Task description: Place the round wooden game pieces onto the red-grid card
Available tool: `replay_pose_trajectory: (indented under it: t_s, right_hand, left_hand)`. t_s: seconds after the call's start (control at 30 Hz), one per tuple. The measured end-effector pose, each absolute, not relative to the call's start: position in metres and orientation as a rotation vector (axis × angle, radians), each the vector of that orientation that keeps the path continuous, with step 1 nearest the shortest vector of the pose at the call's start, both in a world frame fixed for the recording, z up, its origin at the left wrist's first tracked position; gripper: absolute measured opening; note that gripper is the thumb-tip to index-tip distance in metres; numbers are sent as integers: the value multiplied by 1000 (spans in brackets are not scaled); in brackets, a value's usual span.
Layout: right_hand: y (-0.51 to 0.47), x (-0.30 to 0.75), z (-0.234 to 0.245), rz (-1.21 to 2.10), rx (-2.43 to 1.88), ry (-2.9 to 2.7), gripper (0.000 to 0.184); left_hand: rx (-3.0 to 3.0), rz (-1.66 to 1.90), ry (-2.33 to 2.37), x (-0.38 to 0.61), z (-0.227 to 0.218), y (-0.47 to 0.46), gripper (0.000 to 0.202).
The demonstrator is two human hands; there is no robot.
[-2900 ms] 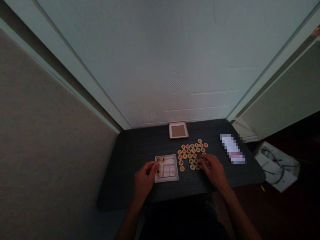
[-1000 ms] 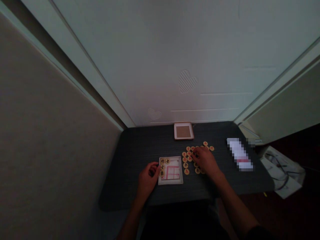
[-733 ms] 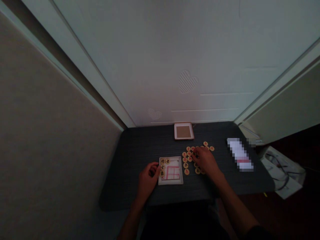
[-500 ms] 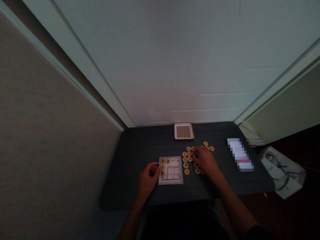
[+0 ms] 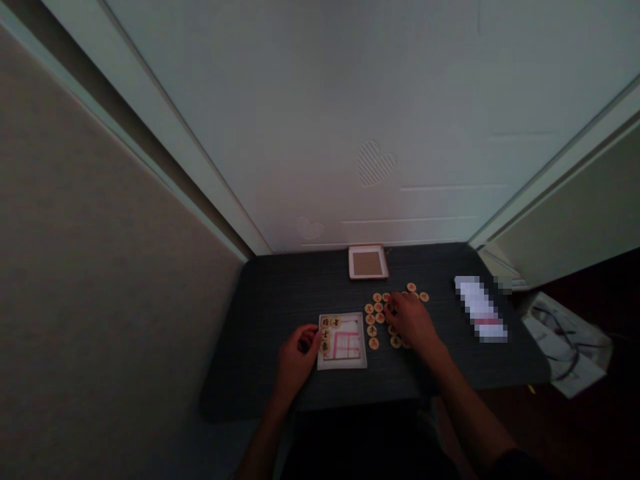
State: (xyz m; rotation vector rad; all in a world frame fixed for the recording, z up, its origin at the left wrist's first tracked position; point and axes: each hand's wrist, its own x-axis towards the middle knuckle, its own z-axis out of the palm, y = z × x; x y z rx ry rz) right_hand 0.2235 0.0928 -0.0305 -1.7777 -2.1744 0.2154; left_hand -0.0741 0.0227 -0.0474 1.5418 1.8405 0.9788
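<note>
A shallow white square box (image 5: 364, 353) lies on the dark table, with a red-lined sheet at its bottom. Several xiangqi pieces (image 5: 325, 335) with dark characters are set along its left and top sides inside. My left hand (image 5: 296, 355) is curled at the box's left rim, thumb and finger closed against the edge. To the right, round wooden xiangqi pieces (image 5: 374, 343), many with red characters, are spread in loose rows. My right hand (image 5: 411, 321) reaches over them, fingers bent down and pinched at a piece; the hand hides part of that piece and others.
A box lid (image 5: 368, 264) with a brown inner panel lies at the table's back edge. On the right is a blurred-out phone-like object (image 5: 480, 310). A white door panel (image 5: 320, 147) rises behind the table (image 5: 270, 287). A white bin with cables (image 5: 570, 343) stands at the right.
Almost nothing differs. Both hands stay in the same places, and the pieces in the box look the same.
</note>
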Motion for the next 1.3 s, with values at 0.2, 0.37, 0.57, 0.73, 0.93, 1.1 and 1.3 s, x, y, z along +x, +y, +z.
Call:
replay_pose_trajectory:
  t_s: [0.2, 0.37, 0.57, 0.73, 0.93, 1.1, 1.3]
  right_hand:
    - [95, 223, -31, 227, -1775, -2182, 6]
    - [96, 223, -31, 237, -1785, -2175, 5]
    - [96, 223, -33, 251, -1791, -2179, 8]
    - [95, 223, -31, 259, -1802, -2183, 9]
    - [96, 221, -30, 267, -1815, -2177, 8]
    - [96, 221, -33, 264, -1826, -2149, 9]
    - [97, 225, -32, 248, -1837, -2069, 16]
  left_hand:
    - [1562, 973, 1832, -75, -50, 23, 28]
    - [1566, 970, 1833, -76, -51, 22, 28]
    - [1574, 960, 1836, -76, -51, 22, 28]
    - [1578, 934, 1822, -75, -49, 22, 28]
    - [1584, 945, 1825, -76, -49, 22, 28]
    - [1574, 962, 1826, -75, -49, 22, 28]
    - [1579, 954, 1824, -75, -47, 23, 28]
